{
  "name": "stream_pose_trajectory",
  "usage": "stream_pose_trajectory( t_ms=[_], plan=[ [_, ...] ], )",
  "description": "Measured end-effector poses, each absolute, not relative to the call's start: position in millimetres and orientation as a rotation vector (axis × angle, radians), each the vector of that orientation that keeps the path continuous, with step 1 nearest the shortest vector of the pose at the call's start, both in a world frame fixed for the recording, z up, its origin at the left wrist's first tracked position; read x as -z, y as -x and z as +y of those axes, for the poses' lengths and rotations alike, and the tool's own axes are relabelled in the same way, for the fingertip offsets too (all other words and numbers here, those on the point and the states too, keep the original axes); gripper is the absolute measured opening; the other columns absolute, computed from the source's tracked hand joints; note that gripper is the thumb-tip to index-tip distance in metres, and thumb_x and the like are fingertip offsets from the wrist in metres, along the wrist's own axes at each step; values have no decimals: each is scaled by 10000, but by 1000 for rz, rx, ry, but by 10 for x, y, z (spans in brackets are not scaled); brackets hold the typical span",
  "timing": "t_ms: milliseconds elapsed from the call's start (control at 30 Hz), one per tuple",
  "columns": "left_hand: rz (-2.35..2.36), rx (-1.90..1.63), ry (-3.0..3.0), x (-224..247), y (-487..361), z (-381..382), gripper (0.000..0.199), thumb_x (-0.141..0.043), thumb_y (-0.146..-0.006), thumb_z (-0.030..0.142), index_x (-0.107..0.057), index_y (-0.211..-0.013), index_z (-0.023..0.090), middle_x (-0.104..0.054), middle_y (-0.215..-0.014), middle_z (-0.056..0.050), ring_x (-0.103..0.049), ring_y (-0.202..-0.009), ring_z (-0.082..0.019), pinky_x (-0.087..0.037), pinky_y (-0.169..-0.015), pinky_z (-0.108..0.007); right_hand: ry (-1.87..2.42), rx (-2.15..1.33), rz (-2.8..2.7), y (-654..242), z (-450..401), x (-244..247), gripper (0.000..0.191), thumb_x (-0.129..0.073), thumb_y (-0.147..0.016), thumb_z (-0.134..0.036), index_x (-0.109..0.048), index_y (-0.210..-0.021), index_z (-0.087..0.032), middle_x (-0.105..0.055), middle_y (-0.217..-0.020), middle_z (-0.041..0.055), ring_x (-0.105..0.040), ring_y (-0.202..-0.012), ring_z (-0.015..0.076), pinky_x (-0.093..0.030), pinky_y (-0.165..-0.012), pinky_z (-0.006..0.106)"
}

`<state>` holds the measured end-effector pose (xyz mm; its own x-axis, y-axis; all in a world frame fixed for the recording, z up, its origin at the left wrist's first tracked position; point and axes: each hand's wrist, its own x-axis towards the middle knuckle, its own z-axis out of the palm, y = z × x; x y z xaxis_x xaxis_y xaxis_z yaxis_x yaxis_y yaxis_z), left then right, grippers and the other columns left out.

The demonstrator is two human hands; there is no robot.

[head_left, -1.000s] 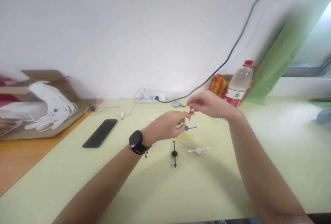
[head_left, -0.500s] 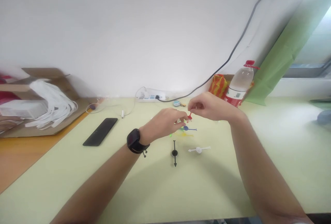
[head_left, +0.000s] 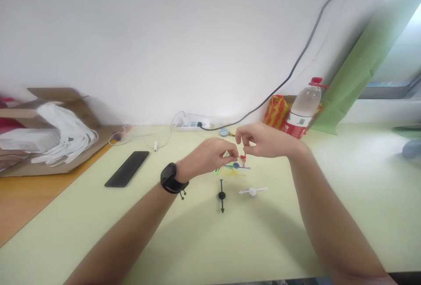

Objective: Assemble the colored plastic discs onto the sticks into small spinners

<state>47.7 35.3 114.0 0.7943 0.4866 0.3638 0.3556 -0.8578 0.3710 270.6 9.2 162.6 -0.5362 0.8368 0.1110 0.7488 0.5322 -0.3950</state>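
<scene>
Small coloured arrow-shaped pieces with round middles lie on the pale green table. A red piece stands between my hands, above the blue arrow. My right hand is at its upper right, fingers curled, thumb and a fingertip apart near its top. My left hand is closed in a pinch to its left; what it holds is too small to make out. Below are a yellow arrow, a green tip, a black arrow and a white arrow.
A black phone lies left, beyond it a cardboard box with white strips. A power strip with cables sits by the wall. Back right stand a bottle and a red-yellow bag.
My right hand has dropped slightly and its thumb and fingertip have parted. The red piece now sits a little lower, near the blue arrow. My left hand has barely moved.
</scene>
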Motion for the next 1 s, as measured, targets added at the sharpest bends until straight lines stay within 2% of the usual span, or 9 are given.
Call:
stream_pose_trajectory(
  t_ms=[167, 333, 433, 500, 600, 700, 800, 900, 1000],
  plan=[
    [647, -661, -2705, -1188, -447, 339, 91, -632, -923, 249, -722, -925, 238, -753, -903, -6, -656, -762, -171, -432, -685, -282, 1348, -501, -2562, -2656, 112, -1599, 188, -640, -723, -103, -647, -869, -221, -717, -828, 11, -635, -773, 188, -401, -631, 272],
    [687, -680, -2728, -1196, -384, 387, 115, -650, -896, 263, -725, -980, 239, -744, -950, -19, -663, -838, -195, -456, -765, -311, 1340, -498, -2567, -2655, 121, -1585, 200, -645, -744, -94, -654, -890, -229, -720, -854, 17, -641, -799, 197, -414, -644, 278],
    [684, -647, -2727, -1187, -363, 429, 146, -592, -922, 230, -736, -946, 238, -749, -929, -15, -662, -842, -190, -457, -764, -306, 1366, -481, -2548, -2662, 104, -1584, 13, -662, -833, -223, -656, -844, -220, -714, -860, 32, -635, -767, 191, -412, -639, 285],
    [689, -637, -2737, -1191, -360, 443, 169, -575, -928, 215, -741, -940, 238, -749, -904, -12, -656, -838, -190, -451, -758, -303, 1409, -477, -2541, -2680, 93, -1582, 173, -641, -895, -374, -671, -832, -216, -716, -879, 47, -634, -755, 192, -412, -634, 293],
    [703, -663, -2744, -1212, -359, 441, 184, -567, -933, 203, -748, -932, 238, -747, -878, -8, -638, -810, -184, -439, -737, -299, 1522, -469, -2553, -2725, 106, -1558, 318, -649, -880, -533, -707, -865, -222, -721, -933, 63, -644, -806, 220, -420, -636, 299],
    [710, -721, -2738, -1243, -349, 424, 194, -566, -942, 202, -752, -905, 239, -751, -872, -3, -621, -783, -172, -441, -742, -300, 1449, -468, -2596, -2760, 161, -1522, 220, -676, -864, -436, -730, -904, -226, -727, -991, 60, -652, -903, 238, -442, -687, 299],
    [706, -813, -2719, -1279, -333, 402, 160, -592, -946, 234, -749, -921, 241, -753, -878, -5, -619, -777, -168, -456, -759, -303, 1221, -493, -2570, -2751, 195, -1533, 122, -612, -877, -260, -723, -891, -213, -740, -939, 46, -659, -871, 213, -461, -732, 299],
    [741, -1189, -2606, -1295, -330, 401, 171, -665, -919, 305, -715, -1069, 241, -732, -1085, -50, -627, -858, -175, -477, -809, -314, 1056, -407, -2360, -2706, 149, -1615, 113, -578, -876, -209, -691, -866, -204, -736, -899, 43, -659, -859, 206, -482, -763, 297],
    [839, -1577, -2331, -1227, -346, 467, 429, -727, -877, 385, -605, -1264, 246, -620, -1330, -101, -612, -1006, -194, -485, -856, -323, 952, -304, -2222, -2656, 72, -1703, 89, -583, -860, -185, -664, -832, -207, -726, -877, 41, -655, -858, 207, -494, -793, 302]
  ],
)
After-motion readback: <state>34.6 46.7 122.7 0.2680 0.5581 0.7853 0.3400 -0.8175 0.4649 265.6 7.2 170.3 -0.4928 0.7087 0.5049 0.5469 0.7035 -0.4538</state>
